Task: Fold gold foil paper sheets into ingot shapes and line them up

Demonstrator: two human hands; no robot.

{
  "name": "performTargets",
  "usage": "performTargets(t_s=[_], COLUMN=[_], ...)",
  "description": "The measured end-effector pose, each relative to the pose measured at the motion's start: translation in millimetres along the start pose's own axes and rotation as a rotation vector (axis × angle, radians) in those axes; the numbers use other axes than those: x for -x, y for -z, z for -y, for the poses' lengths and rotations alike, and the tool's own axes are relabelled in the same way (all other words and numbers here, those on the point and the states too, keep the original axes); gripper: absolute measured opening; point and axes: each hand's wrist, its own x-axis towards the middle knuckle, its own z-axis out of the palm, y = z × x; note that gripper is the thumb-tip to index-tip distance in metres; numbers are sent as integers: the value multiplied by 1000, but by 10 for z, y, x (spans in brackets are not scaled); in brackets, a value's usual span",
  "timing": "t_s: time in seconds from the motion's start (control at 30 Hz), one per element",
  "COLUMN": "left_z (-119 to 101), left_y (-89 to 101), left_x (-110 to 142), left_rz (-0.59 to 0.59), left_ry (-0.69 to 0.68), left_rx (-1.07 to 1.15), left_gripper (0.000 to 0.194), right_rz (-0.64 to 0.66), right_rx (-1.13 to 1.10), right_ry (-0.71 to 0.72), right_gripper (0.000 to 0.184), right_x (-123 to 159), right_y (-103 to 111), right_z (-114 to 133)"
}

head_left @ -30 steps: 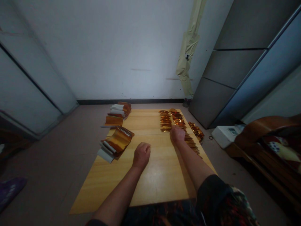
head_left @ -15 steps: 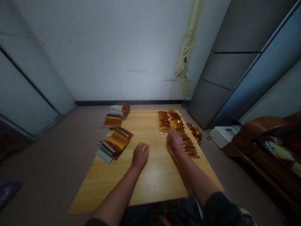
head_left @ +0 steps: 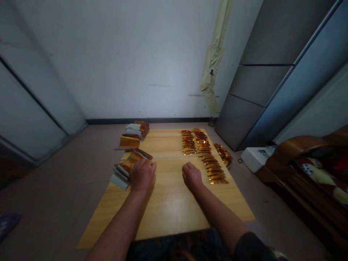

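My left hand (head_left: 143,174) is curled over the right side of the near bundle of gold foil paper (head_left: 133,158), its fingers closed on the paper and the fingertips hidden. The bundle shows gold faces and pale grey backs. My right hand (head_left: 191,176) rests above the middle of the table with its fingers curled in, and nothing shows in them. To its right stands a column of folded gold foil pieces (head_left: 216,169), pointed at both ends. Behind that, two more rows of shiny folded pieces (head_left: 189,142) run to the far edge.
A second bundle of foil paper (head_left: 129,141) overhangs the wooden table's (head_left: 174,206) far left edge. Beyond the right edge, more gold pieces (head_left: 223,154) are heaped low down. A white box (head_left: 254,158), a wooden seat (head_left: 296,166) and a grey fridge (head_left: 252,83) stand at right.
My left hand has moved left from mid-table onto the near foil paper bundle. My right hand has drawn back leftward from the folded pieces, uncovering the top of their near column.
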Motion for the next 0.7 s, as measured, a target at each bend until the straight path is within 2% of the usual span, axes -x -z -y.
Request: performTargets(t_s=[0.1, 0.17, 0.27, 0.33, 0.47, 0.7], left_z=[243, 344, 395, 390, 381, 443], left_y=[118, 117, 55, 9, -45, -73], left_x=[-112, -126, -77, -24, 73, 143], left_rz=[34, 129, 298, 355, 341, 255], left_ry=[86, 125, 170, 173, 115, 31], left_rx=[-160, -214, -221, -205, -192, -182], left_gripper=[28, 27, 35, 35, 28, 34], right_rz=[0, -4, -16, -18, -15, 0], right_rx=[3, -1, -3, 0, 7, 16], right_ry=[3, 3, 7, 10, 13, 4], right_gripper=[14, 15, 16, 16, 15, 16], right_x=[2, 1, -2, -2, -1, -1], right_y=[-6, -19, -36, -35, -17, 28], right_z=[-2, -7, -13, -13, -3, 25])
